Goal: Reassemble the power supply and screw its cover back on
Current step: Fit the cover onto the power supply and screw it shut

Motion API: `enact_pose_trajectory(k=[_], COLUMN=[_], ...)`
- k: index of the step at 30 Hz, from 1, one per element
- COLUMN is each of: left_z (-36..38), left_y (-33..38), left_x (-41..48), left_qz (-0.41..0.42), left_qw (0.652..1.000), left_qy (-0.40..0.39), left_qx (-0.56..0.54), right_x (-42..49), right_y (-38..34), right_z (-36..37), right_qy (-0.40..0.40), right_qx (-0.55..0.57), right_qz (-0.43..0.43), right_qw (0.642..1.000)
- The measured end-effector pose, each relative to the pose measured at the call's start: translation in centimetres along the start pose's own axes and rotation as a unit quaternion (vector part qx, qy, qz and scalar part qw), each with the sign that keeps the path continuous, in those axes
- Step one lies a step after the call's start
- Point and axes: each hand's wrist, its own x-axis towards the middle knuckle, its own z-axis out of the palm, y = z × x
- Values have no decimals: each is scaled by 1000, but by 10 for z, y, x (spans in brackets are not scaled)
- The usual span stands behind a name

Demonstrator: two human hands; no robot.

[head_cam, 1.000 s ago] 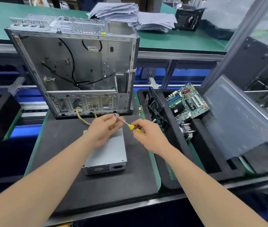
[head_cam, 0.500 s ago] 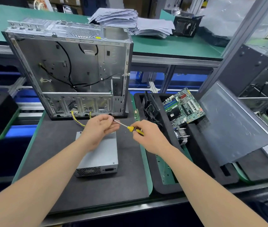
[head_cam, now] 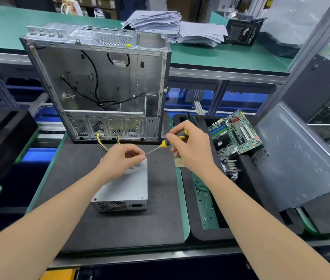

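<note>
The power supply (head_cam: pixel 127 188) lies on the desk (head_cam: pixel 160 223), its far end hidden by the left hand (head_cam: pixel 119 159), whose grip pinches the hidden tip of a screwdriver (head_cam: pixel 163 144) clamped in the right hand (head_cam: pixel 191 147), before the open computer case (head_cam: pixel 99 83).

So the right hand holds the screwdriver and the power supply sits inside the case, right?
No. The right hand holds the screwdriver, but the power supply lies on the mat in front of the case, not inside it; the head view shows this.
</note>
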Motion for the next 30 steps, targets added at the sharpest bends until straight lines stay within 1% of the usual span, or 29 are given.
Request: enact_pose_trajectory(k=[2,4,6,8,13,15,17,28,30], left_z=[-3,-7,-9,-8,-7,-5,-3,1,1], left_y=[-1,-4,-8,-11,-24,-27,-28,-26,-25], left_x=[-6,-14,-22,-29,-44,-49,-52,-57,-59], left_qz=[17,56,104,133,129,132,125,94,96], left_qw=[998,994,983,967,953,948,950,960,960], left_qy=[-16,-46,-90,-130,-145,-143,-134,-124,-121], left_qx=[51,83,119,177,234,253,252,234,232], right_x=[0,0,-1,-6,-18,-21,-24,-35,-36], right_y=[-9,-18,-25,-29,-34,-36,-38,-44,-45], right_z=[5,7,9,14,26,29,30,29,28], right_qy=[-29,-67,-127,-184,-258,-278,-290,-308,-329], right_qx=[-39,-92,-131,-154,-215,-235,-246,-261,-269], right_qz=[-40,-72,-87,-99,-114,-126,-136,-168,-180], right_qw=[998,991,979,966,935,923,915,899,887])
